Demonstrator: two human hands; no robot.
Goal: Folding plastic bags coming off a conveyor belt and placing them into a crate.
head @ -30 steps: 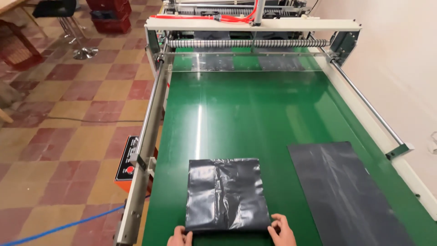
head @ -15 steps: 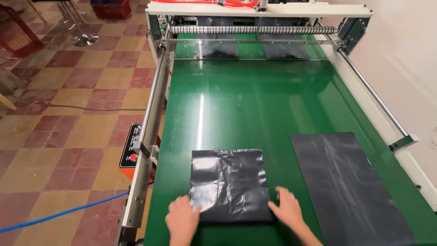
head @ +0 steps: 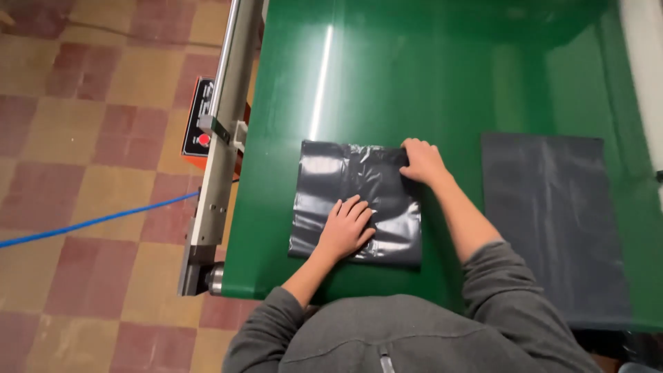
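Black and glossy, the stack of plastic bags [head: 345,179] lies crinkled at the centre of the frame on the green belt [head: 414,83]. Left hand [head: 347,228] presses flat on it, fingers spread; right hand [head: 423,160] pinches its upper right corner. Another dark sheet [head: 552,221] lies at right.

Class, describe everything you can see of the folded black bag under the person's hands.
The black bag is thin, glossy plastic, wrinkled and catching light, folded into a rough rectangle. It lies flat on the green belt, near its front edge and left side. The left hand presses flat on its lower middle; the right hand rests on its top right corner. A second, flatter dark sheet lies apart to the right.
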